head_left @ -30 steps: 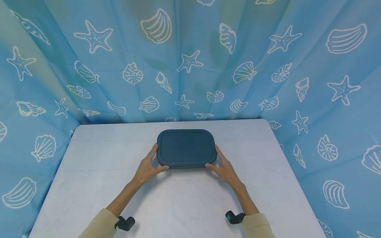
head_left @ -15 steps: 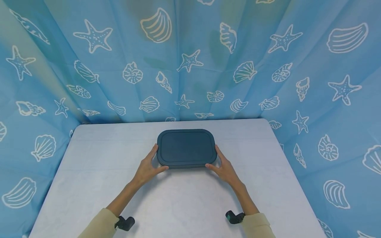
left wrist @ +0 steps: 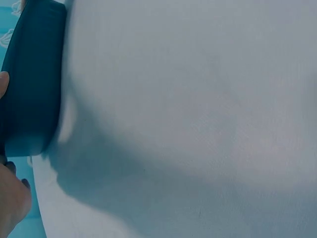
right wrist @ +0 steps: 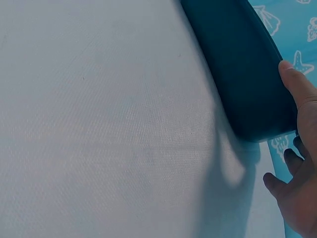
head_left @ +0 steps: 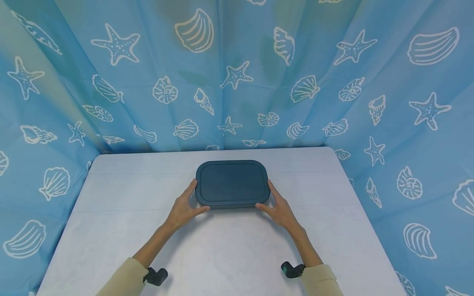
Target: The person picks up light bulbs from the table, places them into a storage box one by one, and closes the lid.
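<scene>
A dark blue-green lidded food container [head_left: 232, 183], rectangular with rounded corners, stands flat on the white table near its back edge. My left hand [head_left: 183, 210] holds its left end, thumb at the front left corner and fingers along the side. At the opposite end, my right hand [head_left: 280, 210] grips the front right corner the same way. The right wrist view shows the right thumb [right wrist: 288, 72] pressed near the lid rim, with the lower fingers bent below it. In the left wrist view the container's side wall [left wrist: 34, 84] fills the upper left. The lid sits on; the inside is hidden.
The white table [head_left: 229, 255] stretches in front of the container and to both sides. Behind it and along the sides hangs a blue curtain [head_left: 237, 102] printed with shells and starfish. A small black camera [head_left: 155, 277] is worn on each wrist.
</scene>
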Demonstrator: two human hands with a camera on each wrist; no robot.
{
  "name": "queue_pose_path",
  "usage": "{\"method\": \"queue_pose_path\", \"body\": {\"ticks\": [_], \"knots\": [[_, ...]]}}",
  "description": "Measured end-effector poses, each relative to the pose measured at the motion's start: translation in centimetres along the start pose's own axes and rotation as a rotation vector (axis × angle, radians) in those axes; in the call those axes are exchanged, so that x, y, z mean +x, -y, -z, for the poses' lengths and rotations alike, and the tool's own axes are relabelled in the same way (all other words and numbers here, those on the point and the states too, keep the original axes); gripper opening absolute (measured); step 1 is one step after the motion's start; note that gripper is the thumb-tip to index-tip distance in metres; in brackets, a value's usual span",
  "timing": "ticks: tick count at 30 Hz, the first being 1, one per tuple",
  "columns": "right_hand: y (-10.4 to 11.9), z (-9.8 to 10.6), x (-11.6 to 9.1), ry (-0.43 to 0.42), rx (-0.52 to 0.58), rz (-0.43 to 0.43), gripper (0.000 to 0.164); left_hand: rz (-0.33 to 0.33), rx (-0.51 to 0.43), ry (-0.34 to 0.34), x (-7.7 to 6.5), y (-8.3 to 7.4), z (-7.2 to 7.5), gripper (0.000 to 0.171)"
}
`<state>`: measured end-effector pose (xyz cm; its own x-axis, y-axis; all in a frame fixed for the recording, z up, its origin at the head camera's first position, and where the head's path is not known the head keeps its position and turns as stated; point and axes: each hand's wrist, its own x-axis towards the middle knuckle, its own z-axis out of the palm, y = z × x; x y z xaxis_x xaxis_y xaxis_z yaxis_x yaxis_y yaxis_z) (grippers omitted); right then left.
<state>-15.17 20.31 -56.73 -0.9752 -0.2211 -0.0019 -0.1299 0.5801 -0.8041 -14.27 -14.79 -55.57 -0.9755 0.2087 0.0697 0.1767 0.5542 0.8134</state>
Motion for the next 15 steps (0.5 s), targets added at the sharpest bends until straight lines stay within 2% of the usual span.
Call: {"method": "queue_pose_path", "body": {"ticks": [7, 15], "knots": [[-0.13, -0.08, -0.16, -0.01, -0.013, -0.005, 0.102, 0.013, 0.004, 0.011, 0.02, 0.25, -0.28, 0.106], [0.05, 0.02, -0.29, -0.01, -0.071, -0.011, 0.102, -0.01, 0.084, 0.054, -0.07, 0.52, 0.17, 0.101]]}}
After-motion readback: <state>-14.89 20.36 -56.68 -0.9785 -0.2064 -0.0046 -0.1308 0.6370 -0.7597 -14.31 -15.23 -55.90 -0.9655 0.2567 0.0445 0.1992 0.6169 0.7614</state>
